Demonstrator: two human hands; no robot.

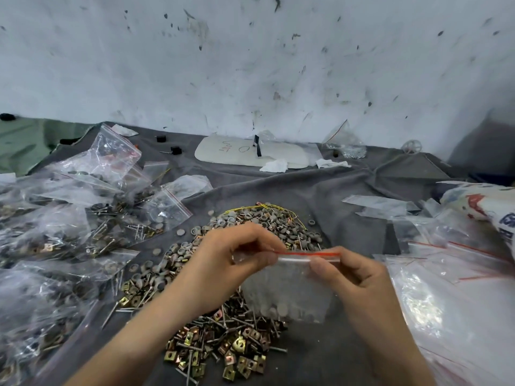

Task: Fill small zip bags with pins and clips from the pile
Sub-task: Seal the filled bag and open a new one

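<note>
**While the pile [223, 330] lies heaped below, two hands pinch a zip bag [289, 291] at its seal**

Held up between both hands, the small clear zip bag hangs just above the near part of the pile, with a few grey round-headed pieces settled at its bottom. The left hand [231, 257] pinches the left end of the bag's top edge between thumb and curled fingers. The right hand [354, 277] does the same at the right end, thumb and forefinger clamped on the red seal strip [309, 254], which runs level between the two hands.

Beneath them, the pile spreads over a crumpled grey cloth [320, 196]. Grey round-headed pins make up its far part, and brass-coloured square clips mixed with thin nails make up its near part. A loop of yellow wire [278, 210] curls along the pile's far edge.

To the left, a heap of filled bags [69, 218] holds the same kinds of hardware. To the right, flat empty bags [451, 288] with red strips lie overlapping. Farther back, a white panel [250, 153] with handwriting rests against the foot of a scuffed white wall [250, 65], with scraps of white tissue beside it.
</note>
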